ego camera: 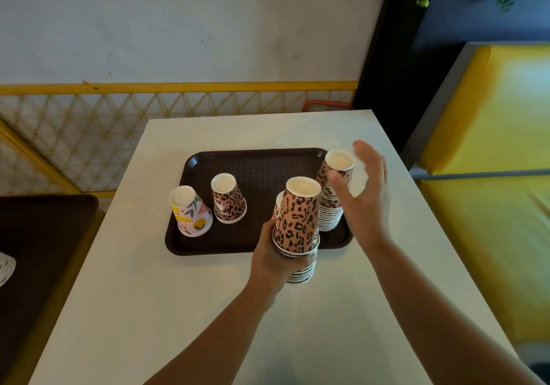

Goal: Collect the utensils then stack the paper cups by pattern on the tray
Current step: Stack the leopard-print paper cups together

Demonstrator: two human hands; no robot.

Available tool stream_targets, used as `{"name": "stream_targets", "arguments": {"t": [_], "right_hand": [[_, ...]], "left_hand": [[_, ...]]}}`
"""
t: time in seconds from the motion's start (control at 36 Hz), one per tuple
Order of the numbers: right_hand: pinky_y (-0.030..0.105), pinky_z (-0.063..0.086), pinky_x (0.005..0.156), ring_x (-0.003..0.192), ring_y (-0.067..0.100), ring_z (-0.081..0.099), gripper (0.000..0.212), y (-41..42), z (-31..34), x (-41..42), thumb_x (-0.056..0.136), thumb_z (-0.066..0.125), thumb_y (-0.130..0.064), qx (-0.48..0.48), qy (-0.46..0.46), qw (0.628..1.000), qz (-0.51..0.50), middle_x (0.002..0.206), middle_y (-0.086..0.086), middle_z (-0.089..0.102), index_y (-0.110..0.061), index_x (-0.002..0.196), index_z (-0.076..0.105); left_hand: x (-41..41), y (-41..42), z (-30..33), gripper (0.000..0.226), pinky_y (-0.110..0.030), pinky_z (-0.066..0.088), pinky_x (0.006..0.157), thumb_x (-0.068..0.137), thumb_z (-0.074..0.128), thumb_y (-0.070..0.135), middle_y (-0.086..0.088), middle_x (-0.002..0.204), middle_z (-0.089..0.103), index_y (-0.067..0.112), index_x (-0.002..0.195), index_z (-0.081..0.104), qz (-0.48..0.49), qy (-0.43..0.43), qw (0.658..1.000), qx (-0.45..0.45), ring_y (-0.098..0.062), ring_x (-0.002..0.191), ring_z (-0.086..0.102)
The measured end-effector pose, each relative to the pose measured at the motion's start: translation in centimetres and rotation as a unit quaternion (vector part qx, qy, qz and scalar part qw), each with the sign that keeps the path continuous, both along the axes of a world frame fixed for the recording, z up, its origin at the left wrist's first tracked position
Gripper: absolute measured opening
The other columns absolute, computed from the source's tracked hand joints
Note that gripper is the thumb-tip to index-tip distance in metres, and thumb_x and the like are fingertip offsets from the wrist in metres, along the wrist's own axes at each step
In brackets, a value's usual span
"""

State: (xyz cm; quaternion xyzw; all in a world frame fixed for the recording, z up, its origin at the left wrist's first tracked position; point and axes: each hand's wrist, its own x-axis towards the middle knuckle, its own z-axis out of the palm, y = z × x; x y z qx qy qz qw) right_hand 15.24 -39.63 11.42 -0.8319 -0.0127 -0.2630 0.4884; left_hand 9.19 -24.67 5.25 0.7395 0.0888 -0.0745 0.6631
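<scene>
A dark brown tray (256,164) lies on the white table (178,295). My left hand (276,259) grips a stack of upside-down leopard-print cups (297,221) near the tray's front edge, lifted above it. A taller leopard stack (334,190) stands at the tray's right end. My right hand (366,191) hovers beside that stack with spread fingers, holding nothing. One small leopard stack (229,200) stands upside down left of centre. A colourful floral cup stack (190,212) stands at the tray's left edge. Another cup (279,203) is mostly hidden behind the held stack.
A yellow bench seat (491,146) runs along the table's right side. A second dark table (35,250) sits to the left with a white object (6,267) at the frame edge. A yellow lattice railing (119,123) and wall lie behind.
</scene>
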Motion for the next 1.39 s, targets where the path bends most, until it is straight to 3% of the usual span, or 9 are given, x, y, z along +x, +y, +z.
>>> {"name": "stream_targets", "arguments": {"t": [0.19, 0.31, 0.47, 0.67, 0.78, 0.97, 1.03, 1.22, 1.39], "right_hand": [[0.008, 0.043, 0.079, 0.106, -0.001, 0.052, 0.067, 1.7, -1.1, -3.0, 0.073, 0.074, -0.037, -0.006, 0.155, 0.973, 0.172, 0.115, -0.019, 0.051, -0.028, 0.13, 0.039], [-0.002, 0.043, 0.066, 0.088, -0.015, 0.052, 0.056, 1.4, -1.2, -3.1, 0.072, 0.076, -0.032, 0.012, 0.184, 0.965, 0.186, 0.097, -0.03, 0.052, -0.04, 0.114, 0.04], [0.003, 0.045, 0.066, 0.086, -0.018, 0.055, 0.048, 1.0, -0.5, -3.0, 0.074, 0.074, -0.03, 0.008, 0.176, 0.968, 0.177, 0.095, -0.032, 0.053, -0.049, 0.104, 0.041], [0.023, 0.053, 0.081, 0.097, 0.003, 0.06, 0.048, 0.5, 0.9, -2.1, 0.075, 0.072, -0.034, 0.021, 0.152, 0.977, 0.152, 0.103, -0.015, 0.062, -0.028, 0.116, 0.049], [0.04, 0.055, 0.086, 0.105, 0.012, 0.062, 0.074, 0.2, 3.1, -0.8, 0.062, 0.07, -0.055, 0.094, 0.113, 0.979, 0.144, 0.112, -0.003, 0.065, -0.017, 0.122, 0.051], [0.012, 0.051, 0.079, 0.102, -0.002, 0.056, 0.057, -1.4, 6.6, 2.5, 0.079, 0.071, -0.019, 0.143, -0.018, 0.989, 0.036, 0.114, -0.008, 0.056, -0.018, 0.127, 0.042], [0.011, 0.05, 0.081, 0.104, -0.001, 0.054, 0.061, -1.5, 6.3, 3.4, 0.078, 0.073, -0.022, 0.11, -0.028, 0.994, 0.007, 0.117, -0.007, 0.054, -0.014, 0.13, 0.041], [0.047, 0.05, 0.093, 0.115, 0.014, 0.051, 0.074, -1.5, 2.5, 4.3, 0.066, 0.073, -0.045, 0.06, 0.067, 0.996, 0.007, 0.124, 0.0, 0.054, -0.018, 0.129, 0.042], [0.022, 0.033, 0.099, 0.126, 0.006, 0.038, 0.071, -0.7, 1.7, 2.1, 0.078, 0.065, -0.05, -0.005, 0.045, 0.998, -0.032, 0.141, -0.004, 0.042, -0.022, 0.137, 0.036]], "left_hand": [[-0.2, -0.6, 0.6, 0.077, -0.029, 0.052, 0.089, 0.058, 0.087, 0.007, 0.007, 0.113, 0.062, 0.025, 0.121, 0.046, 0.003, -0.013, 1.0, 0.004, -0.01, 0.106, 0.059], [-0.3, -0.7, 0.6, 0.079, -0.032, 0.051, 0.093, 0.058, 0.087, 0.005, 0.005, 0.115, 0.061, 0.026, 0.121, 0.044, -0.019, -0.009, 1.0, 0.003, -0.014, 0.11, 0.058], [-0.7, -0.7, 0.4, 0.089, -0.037, 0.049, 0.099, 0.056, 0.089, 0.01, 0.005, 0.121, 0.059, 0.021, 0.132, 0.042, -0.04, -0.004, 0.998, 0.04, -0.014, 0.115, 0.055], [-0.8, -0.7, -0.2, 0.08, -0.026, 0.051, 0.092, 0.055, 0.09, 0.015, 0.011, 0.116, 0.061, 0.026, 0.122, 0.048, -0.033, -0.014, 0.998, 0.056, -0.008, 0.109, 0.057], [-0.5, -0.3, -0.5, 0.08, -0.027, 0.05, 0.091, 0.054, 0.09, 0.015, 0.008, 0.116, 0.06, 0.023, 0.121, 0.047, -0.022, -0.015, 0.998, 0.063, -0.01, 0.11, 0.056], [-0.1, 0.0, -0.5, 0.081, -0.026, 0.049, 0.091, 0.056, 0.089, 0.014, 0.007, 0.118, 0.059, 0.021, 0.124, 0.046, -0.014, -0.016, 0.998, 0.064, -0.011, 0.112, 0.055], [0.0, -0.1, -0.4, 0.082, -0.026, 0.048, 0.092, 0.056, 0.089, 0.014, 0.006, 0.118, 0.059, 0.021, 0.125, 0.045, -0.015, -0.016, 0.998, 0.063, -0.011, 0.112, 0.055], [0.3, -0.1, 0.2, 0.076, -0.01, 0.045, 0.074, 0.058, 0.088, 0.013, 0.018, 0.106, 0.057, 0.028, 0.117, 0.044, -0.013, -0.014, 0.999, 0.049, 0.002, 0.098, 0.055], [0.5, -0.2, 0.4, 0.078, -0.022, 0.048, 0.088, 0.056, 0.089, 0.012, 0.012, 0.113, 0.058, 0.028, 0.119, 0.045, -0.008, -0.013, 0.999, 0.032, -0.007, 0.107, 0.055]]}}
